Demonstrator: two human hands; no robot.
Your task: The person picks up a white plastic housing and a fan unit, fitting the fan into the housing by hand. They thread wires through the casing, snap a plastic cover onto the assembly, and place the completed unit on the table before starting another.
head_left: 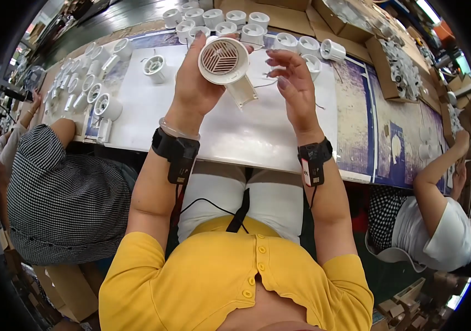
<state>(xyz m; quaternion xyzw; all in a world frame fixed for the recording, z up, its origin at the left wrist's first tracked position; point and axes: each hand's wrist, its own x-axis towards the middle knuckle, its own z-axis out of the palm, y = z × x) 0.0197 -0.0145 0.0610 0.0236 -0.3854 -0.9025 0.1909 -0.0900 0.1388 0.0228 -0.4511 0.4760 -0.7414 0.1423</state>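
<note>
My left hand (194, 83) is wrapped round a white plastic fan housing (240, 74), raised over the table. Its round slotted grille faces up, and a short handle stub points down toward the near edge. To the right of it, my right hand (297, 88) is held up with fingers bent and apart, gripping nothing that I can see. A thin wire (265, 85) runs between the housing and the right fingertips; whether they touch it, I cannot tell. Beyond the left wrist, a round white motor part (154, 68) stands on the white work sheet (235, 135).
Several white round parts (213, 19) line the table's far side. One lies tipped over (333, 49) at the right. More housings with handles (84, 88) crowd the left. A cardboard box of parts (400, 71) stands far right. Co-workers sit on both sides.
</note>
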